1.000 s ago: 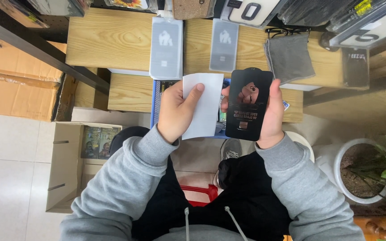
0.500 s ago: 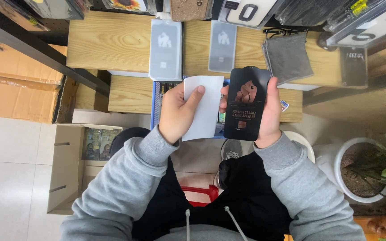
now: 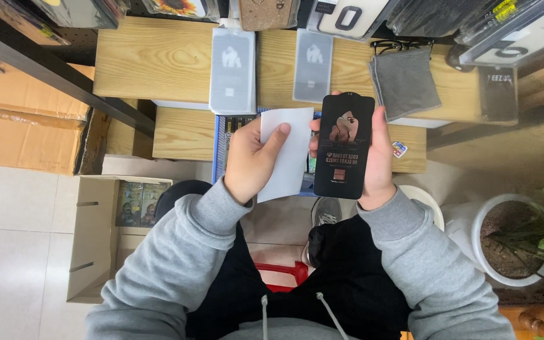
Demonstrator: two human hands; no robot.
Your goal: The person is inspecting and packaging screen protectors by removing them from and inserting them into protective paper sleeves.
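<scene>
Black screen-protector package (image 3: 344,146) sits upright in the right hand (image 3: 376,160), thumb along its right edge, fingers wrapped behind its left edge. White paper sleeve (image 3: 286,153) is gripped in the left hand (image 3: 250,160), thumb pressed on its face. Both items are held just beside each other above the blue tray (image 3: 220,148) on the wooden bench (image 3: 158,60). Two grey packages (image 3: 233,70) and a grey cloth (image 3: 405,82) lie on the bench.

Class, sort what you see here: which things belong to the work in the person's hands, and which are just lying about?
In hand:
left hand holding a white sleeve
right hand holding a black screen-protector pack

Lying about:
two grey packs on the wooden bench
grey cloth
cardboard box
potted plant
</scene>
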